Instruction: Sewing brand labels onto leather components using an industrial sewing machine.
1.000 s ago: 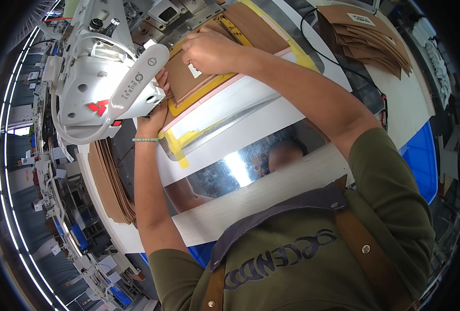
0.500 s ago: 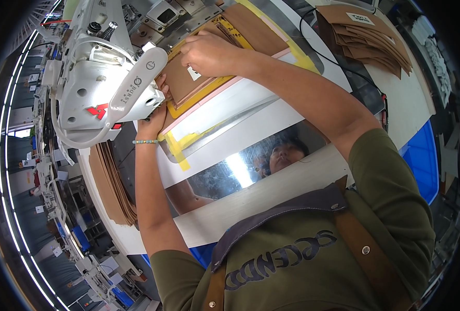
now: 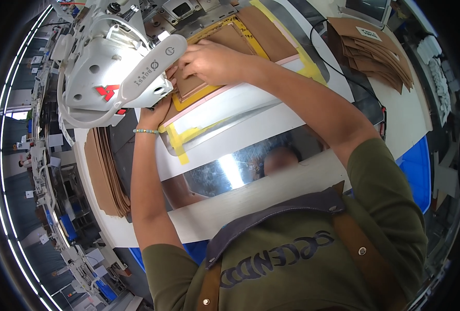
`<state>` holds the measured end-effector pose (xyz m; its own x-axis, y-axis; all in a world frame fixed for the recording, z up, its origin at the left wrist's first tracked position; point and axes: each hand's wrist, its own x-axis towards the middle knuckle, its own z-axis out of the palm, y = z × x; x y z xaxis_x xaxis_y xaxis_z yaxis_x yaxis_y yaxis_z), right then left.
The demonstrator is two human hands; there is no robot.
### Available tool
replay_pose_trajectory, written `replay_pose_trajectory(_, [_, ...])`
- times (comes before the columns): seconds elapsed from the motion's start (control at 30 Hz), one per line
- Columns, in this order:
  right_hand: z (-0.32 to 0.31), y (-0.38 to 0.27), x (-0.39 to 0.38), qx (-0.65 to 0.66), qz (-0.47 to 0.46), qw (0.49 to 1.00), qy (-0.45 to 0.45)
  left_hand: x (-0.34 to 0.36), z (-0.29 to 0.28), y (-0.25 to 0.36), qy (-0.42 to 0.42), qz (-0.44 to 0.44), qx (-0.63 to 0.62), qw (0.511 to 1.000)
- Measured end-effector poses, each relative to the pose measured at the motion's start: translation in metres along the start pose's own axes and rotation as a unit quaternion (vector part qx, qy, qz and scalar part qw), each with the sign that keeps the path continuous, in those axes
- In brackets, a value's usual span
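A brown panel (image 3: 224, 39) lies inside a yellow template frame (image 3: 260, 45) beneath the white sewing machine head (image 3: 110, 67). My right hand (image 3: 211, 62) is over the panel's left part, its fingers bent and drawn together at the surface. What they hold, if anything, is hidden under them. My left hand (image 3: 160, 109) reaches in at the frame's left end, beside the needle area. Its fingertips lie stretched on the brown panel, while the machine head and its grey lamp arm (image 3: 154, 65) cover the rest of the fingers.
A stack of brown pieces (image 3: 375, 52) sits at the far right, another stack (image 3: 105, 176) at the left. Yellow tape (image 3: 178, 147) edges the clear template. A shiny metal plate (image 3: 240, 168) is set into the table near me. A black cable (image 3: 339, 67) crosses the right side.
The view has shifted slightly. My right hand has lowered its fingers towards the machine head, and the white label seen beside it on the panel is now out of sight.
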<state>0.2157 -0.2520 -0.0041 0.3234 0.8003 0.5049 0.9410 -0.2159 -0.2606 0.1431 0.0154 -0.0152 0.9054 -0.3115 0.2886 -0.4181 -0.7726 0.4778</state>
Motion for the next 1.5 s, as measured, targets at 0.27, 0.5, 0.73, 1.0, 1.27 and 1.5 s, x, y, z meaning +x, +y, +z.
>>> replay_pose_trajectory(0.27, [0.012,-0.007,-0.002,0.057,-0.013,0.997,-0.046,-0.001,-0.001,-0.014,-0.034,-0.063,-0.169,0.983])
replay_pose_trajectory(0.5, [0.009,-0.009,-0.002,0.038,-0.036,0.998,-0.037,-0.004,-0.005,-0.020,-0.057,-0.082,-0.179,0.979])
replay_pose_trajectory(0.73, [-0.003,-0.009,-0.002,0.031,-0.033,0.996,-0.075,0.004,-0.010,0.004,-0.056,-0.070,-0.187,0.978])
replay_pose_trajectory(1.0, [-0.019,0.012,-0.006,-0.031,0.158,0.985,-0.062,0.009,-0.017,0.010,-0.078,-0.069,-0.070,0.992])
replay_pose_trajectory(1.27, [-0.004,0.028,-0.007,-0.065,0.098,0.993,-0.006,0.010,-0.015,0.008,-0.084,-0.058,-0.048,0.994])
replay_pose_trajectory(1.5, [-0.008,0.014,-0.006,-0.089,0.054,0.995,0.002,0.002,-0.007,0.014,-0.064,-0.080,-0.057,0.993])
